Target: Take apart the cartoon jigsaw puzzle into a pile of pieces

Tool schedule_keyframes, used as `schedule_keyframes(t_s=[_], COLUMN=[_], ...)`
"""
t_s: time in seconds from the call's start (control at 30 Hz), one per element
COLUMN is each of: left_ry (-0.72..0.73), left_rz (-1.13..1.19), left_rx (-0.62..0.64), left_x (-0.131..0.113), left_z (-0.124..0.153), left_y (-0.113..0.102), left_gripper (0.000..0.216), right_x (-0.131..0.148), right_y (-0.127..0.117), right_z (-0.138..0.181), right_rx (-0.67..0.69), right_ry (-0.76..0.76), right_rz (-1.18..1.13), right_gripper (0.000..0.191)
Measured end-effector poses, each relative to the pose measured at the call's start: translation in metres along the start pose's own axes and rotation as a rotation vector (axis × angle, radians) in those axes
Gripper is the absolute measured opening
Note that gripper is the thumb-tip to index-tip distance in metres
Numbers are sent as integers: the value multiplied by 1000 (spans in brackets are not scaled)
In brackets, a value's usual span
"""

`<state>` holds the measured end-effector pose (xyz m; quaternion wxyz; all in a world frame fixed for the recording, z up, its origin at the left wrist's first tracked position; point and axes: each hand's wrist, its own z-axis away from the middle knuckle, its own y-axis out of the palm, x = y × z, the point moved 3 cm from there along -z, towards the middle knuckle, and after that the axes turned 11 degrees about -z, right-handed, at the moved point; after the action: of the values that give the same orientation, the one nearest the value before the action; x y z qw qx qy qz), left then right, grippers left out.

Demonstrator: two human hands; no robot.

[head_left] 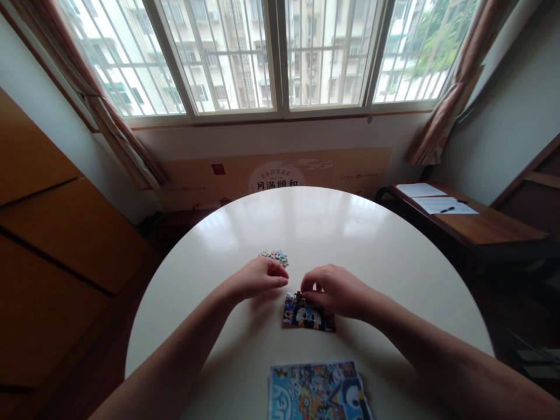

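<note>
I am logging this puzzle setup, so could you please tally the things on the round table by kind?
Heap of loose pieces: 1
Partly joined puzzle: 1, under the right hand
Reference picture: 1
Total: 3 on the table. The left hand rests beside the heap; whether it holds a piece cannot be told.

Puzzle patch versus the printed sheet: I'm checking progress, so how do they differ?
The puzzle patch is small and lies mid-table under the right hand; the printed sheet is larger and lies untouched at the near edge. The patch looks darker, the sheet bluer. Both show cartoon art.
</note>
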<state>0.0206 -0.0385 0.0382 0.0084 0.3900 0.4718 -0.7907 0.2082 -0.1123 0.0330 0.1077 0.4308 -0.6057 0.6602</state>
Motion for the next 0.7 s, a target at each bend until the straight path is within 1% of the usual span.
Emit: schedule_keyframes(t_s=[0.13, 0.27, 0.4, 0.5, 0.57, 0.7], left_ry=[90, 40, -22, -69, -68, -83], left_rz=[-126, -161, -12, 81, 100, 112], left_rx=[52, 128, 229, 282, 293, 276], left_x=[-4, -4, -6, -6, -6, -4], left_z=[3, 6, 8, 8, 7, 6], left_y=[3, 3, 5, 8, 9, 10], left_gripper=[24, 28, 34, 32, 29, 27], right_x=[1, 2, 2, 2, 2, 2], right_y=[-1, -2, -2, -2, -2, -3], right_z=[0, 0, 0, 0, 0, 1], right_rx=[-7, -1, 7, 11, 9, 5], right_ry=[-10, -12, -15, -17, -16, -13], right_rz=[4, 11, 8, 11, 13, 11], right_gripper=[13, 14, 13, 13, 12, 13])
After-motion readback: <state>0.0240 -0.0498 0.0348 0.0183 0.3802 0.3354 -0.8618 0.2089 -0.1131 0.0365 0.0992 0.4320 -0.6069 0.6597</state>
